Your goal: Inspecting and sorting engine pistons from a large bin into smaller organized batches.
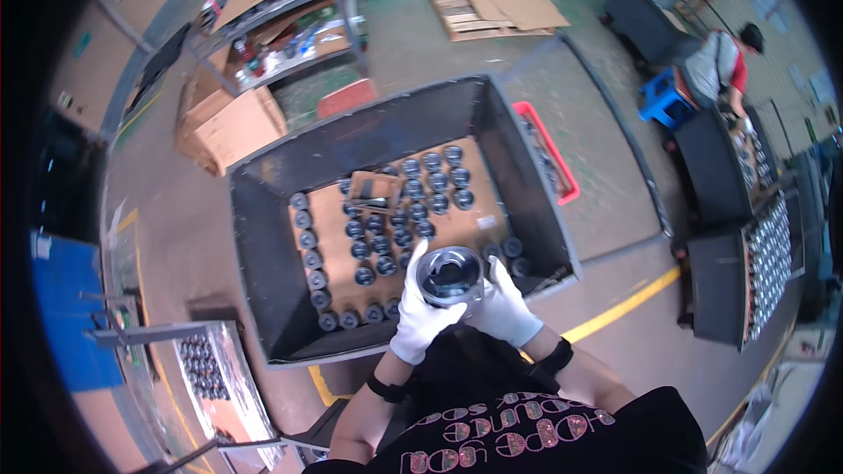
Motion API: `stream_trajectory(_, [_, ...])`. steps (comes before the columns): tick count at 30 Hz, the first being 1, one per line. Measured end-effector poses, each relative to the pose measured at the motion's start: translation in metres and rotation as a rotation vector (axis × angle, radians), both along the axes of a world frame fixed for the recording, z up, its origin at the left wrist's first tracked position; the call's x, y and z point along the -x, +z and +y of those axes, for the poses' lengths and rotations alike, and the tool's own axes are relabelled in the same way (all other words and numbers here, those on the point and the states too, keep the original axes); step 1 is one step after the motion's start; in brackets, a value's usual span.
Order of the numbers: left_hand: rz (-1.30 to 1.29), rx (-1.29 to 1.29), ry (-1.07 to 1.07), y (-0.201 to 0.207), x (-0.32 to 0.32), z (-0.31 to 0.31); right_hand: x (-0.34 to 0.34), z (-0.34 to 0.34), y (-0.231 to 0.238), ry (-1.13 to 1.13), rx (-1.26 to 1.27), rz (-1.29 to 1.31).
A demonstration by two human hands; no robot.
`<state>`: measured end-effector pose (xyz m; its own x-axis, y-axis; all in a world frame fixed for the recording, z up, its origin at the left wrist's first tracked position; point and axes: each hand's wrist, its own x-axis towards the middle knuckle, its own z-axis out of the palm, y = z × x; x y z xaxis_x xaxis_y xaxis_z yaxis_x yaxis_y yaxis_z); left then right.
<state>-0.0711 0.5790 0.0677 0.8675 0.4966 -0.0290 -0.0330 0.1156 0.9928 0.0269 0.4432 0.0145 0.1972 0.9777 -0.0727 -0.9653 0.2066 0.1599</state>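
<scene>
Between my two white-gloved hands is a round, shiny dark metal part (pixel 450 274) with a hollow middle, held up in front of my body. My left hand (pixel 420 312) wraps its left side, with the thumb up along the rim. My right hand (pixel 509 305) grips it from the right, its fingers partly hidden behind the part. Below and beyond them stands a large dark grey bin (pixel 369 114) lined with a brown cardboard sheet (pixel 329 211). Rows of similar round dark parts (pixel 380 266) stand on that sheet. A small open cardboard box (pixel 375 191) sits among them.
A red tray (pixel 549 154) lies against the bin's right side. To the left are a loaded rack (pixel 281 44) and cardboard boxes (pixel 237 127). A wooden pallet (pixel 465 13) is at the back. Far right, a person (pixel 716 70) sits by other dark bins (pixel 716 285).
</scene>
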Motion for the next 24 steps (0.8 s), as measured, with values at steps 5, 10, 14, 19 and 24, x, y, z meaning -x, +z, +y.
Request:
stream_trajectory(5, [-0.186, -0.957, -0.006, 0.025, -0.025, -0.092, -0.002, -0.082, 0.022, -0.290, 0.080, -0.109])
stream_trajectory(10, [-0.256, -0.955, -0.072, 0.017, -0.017, -0.175, 0.015, -0.185, 0.050, -0.536, 0.416, -0.860])
stream_trajectory(14, [-0.269, -0.918, -0.047, 0.013, -0.008, -0.226, 0.019, -0.239, 0.068, -0.481, 0.263, -0.723])
stream_trajectory(19, [-0.141, -0.501, -0.251, 0.026, 0.001, -0.251, 0.020, -0.259, 0.038, -0.403, 0.422, -0.400])
stream_trajectory(24, [0.273, -0.315, -0.317, -0.005, 0.022, -0.222, 0.016, -0.255, 0.016, -0.133, 0.539, -0.454])
